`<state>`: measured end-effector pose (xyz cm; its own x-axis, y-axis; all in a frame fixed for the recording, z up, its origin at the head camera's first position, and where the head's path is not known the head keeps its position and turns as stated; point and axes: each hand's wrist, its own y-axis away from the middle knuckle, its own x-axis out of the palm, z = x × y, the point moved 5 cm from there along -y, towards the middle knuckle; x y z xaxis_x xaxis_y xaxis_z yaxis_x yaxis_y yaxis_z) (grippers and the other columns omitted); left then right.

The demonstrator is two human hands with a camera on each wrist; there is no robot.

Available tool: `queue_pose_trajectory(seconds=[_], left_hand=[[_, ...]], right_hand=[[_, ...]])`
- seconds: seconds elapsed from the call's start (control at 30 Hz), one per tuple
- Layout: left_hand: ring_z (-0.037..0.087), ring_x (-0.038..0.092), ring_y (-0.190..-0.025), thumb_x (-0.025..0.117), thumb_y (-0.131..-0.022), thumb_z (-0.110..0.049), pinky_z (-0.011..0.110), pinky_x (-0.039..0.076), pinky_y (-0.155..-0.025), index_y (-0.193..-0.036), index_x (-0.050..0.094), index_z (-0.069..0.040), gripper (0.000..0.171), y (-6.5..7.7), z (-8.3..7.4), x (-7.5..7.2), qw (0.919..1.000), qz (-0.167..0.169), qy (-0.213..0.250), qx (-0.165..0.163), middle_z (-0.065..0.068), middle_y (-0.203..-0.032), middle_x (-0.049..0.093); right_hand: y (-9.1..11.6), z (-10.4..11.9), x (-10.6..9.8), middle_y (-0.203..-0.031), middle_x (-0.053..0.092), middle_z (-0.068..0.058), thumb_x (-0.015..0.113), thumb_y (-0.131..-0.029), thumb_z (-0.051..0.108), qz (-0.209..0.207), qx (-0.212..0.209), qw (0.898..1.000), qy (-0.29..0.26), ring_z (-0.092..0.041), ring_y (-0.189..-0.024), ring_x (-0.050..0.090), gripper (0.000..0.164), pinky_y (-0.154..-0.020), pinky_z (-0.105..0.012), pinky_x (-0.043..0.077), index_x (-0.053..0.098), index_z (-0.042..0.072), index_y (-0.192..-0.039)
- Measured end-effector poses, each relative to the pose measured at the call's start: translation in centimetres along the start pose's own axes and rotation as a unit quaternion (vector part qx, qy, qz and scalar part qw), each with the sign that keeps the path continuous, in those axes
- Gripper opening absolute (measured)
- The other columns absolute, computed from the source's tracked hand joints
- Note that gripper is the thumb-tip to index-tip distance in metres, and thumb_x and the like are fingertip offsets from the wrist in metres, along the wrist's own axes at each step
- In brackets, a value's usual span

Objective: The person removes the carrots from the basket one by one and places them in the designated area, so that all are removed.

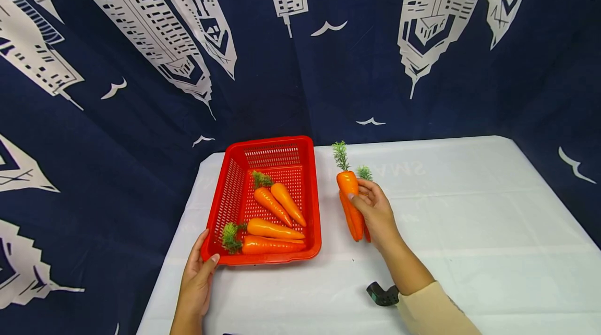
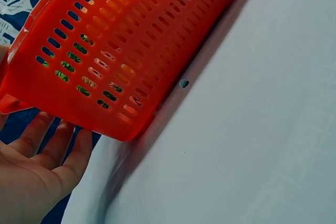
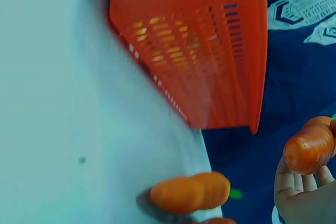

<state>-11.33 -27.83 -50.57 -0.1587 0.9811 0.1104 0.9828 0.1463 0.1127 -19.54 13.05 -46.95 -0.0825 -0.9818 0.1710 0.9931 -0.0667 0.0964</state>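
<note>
A dark blue cloth point(image 1: 300, 79) printed with white buildings and birds forms the backdrop beyond the far edge of a white-covered desk point(image 1: 446, 251). A red basket point(image 1: 316, 204) stands near the desk's far left corner.

Status: judged as partly complete. Four carrots point(image 1: 274, 229) lie inside the basket, two toward its near side and two farther back and to the right. One held carrot point(image 1: 348, 184) is outside it, right of the basket and toward the desk's far edge. Further loose carrots point(image 3: 181, 196) lie on the desk below; overlap prevents an exact count.

Right grip point(image 1: 377, 212): grasping the held carrot, thumb and fingers parted only by its thickness, green top pointing to the far edge.

Left grip point(image 1: 196, 277): grasping the basket's near left corner, thumb over the rim, fingers against the outside.
</note>
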Motion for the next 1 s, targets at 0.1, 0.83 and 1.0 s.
queue_pose_trajectory(seconds=[0.1,0.83,1.0], left_hand=[[0.002,0.038,-0.137,0.052,-0.101,-0.001,0.011,0.045,-0.103,-0.16,0.028,-0.022,0.067,0.0,0.0,0.0,1.0,0.001,-0.001,0.002,-0.001,-0.167,0.017],[0.001,0.041,-0.135,0.051,-0.102,-0.002,0.01,0.045,-0.102,-0.16,0.026,-0.019,0.066,0.2,-0.2,0.2,0.9998,0.013,0.005,0.012,0.0,-0.165,0.018],[0.001,0.041,-0.136,0.052,-0.102,-0.003,0.01,0.045,-0.102,-0.16,0.027,-0.02,0.066,0.2,-0.2,0.1,0.9999,0.01,-0.003,0.008,0.0,-0.166,0.019]], right_hand=[[-0.1,-0.3,-0.9,-0.136,0.051,-0.006,0.062,-0.098,0.011,-0.012,0.003,1.0,0.002,-0.009,-0.114,0.06,0.052,-0.091,-0.018,0.054,0.041,0.009,-0.146],[-1.0,-2.4,-6.5,-0.146,0.045,-0.005,0.062,-0.099,0.024,-0.094,0.077,0.99,0.074,-0.011,-0.122,0.05,0.059,-0.085,-0.011,0.05,0.038,0.011,-0.151],[-1.3,-2.8,-7.3,-0.142,0.046,-0.007,0.061,-0.099,0.02,-0.105,0.082,0.988,0.072,-0.007,-0.114,0.051,0.058,-0.084,-0.01,0.049,0.037,0.007,-0.15]])
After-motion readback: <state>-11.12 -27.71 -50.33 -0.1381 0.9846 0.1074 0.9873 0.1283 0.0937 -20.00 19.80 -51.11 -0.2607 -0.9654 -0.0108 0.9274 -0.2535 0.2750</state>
